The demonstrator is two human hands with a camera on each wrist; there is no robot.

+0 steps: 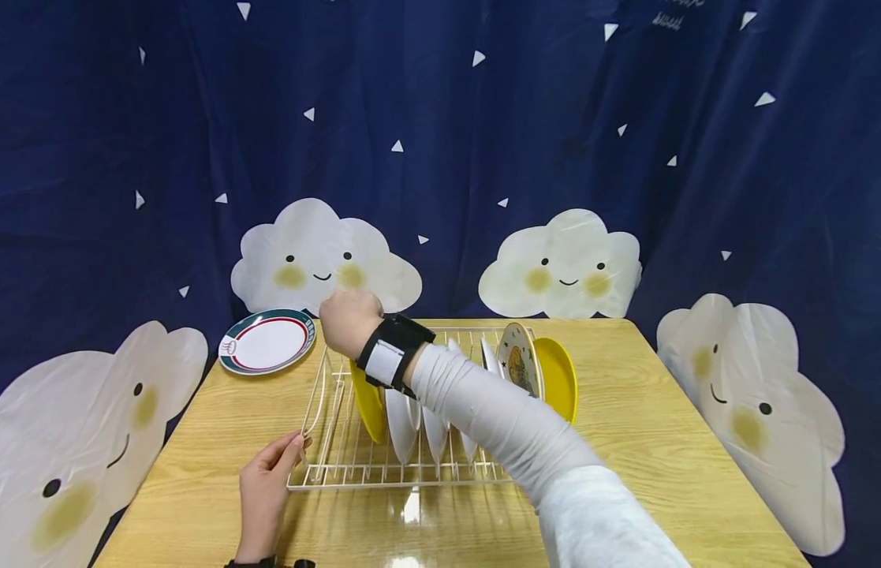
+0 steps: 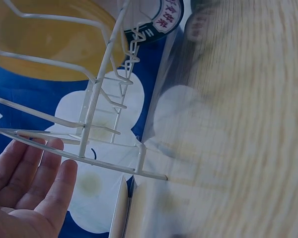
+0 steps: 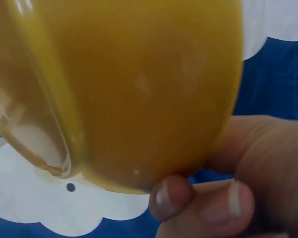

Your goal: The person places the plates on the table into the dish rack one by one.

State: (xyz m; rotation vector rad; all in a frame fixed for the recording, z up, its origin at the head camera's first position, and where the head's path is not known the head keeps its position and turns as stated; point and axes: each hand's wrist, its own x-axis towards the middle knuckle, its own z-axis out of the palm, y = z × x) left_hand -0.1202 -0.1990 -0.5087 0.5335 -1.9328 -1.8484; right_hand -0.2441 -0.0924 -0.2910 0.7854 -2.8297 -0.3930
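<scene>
A white wire dish rack (image 1: 355, 477) stands on the wooden table. My left hand (image 1: 270, 473) holds its left front end; in the left wrist view the fingers (image 2: 49, 173) bend against the wire. Above the rack's left part, my right hand (image 1: 349, 322) grips the rim of a yellow plate (image 1: 367, 406), which stands on edge. Close up, the right wrist view shows thumb and fingers (image 3: 223, 203) at the rim of that yellow plate (image 3: 154, 99). The sleeved right forearm hides part of the rack and its plates.
Several white plates (image 1: 401, 426) stand on edge in the rack. A patterned plate (image 1: 517, 359) and another yellow plate (image 1: 558, 379) stand at its right end. A white plate with a green rim (image 1: 268, 341) lies at the table's back left. Behind hangs a dark blue curtain (image 1: 440, 102).
</scene>
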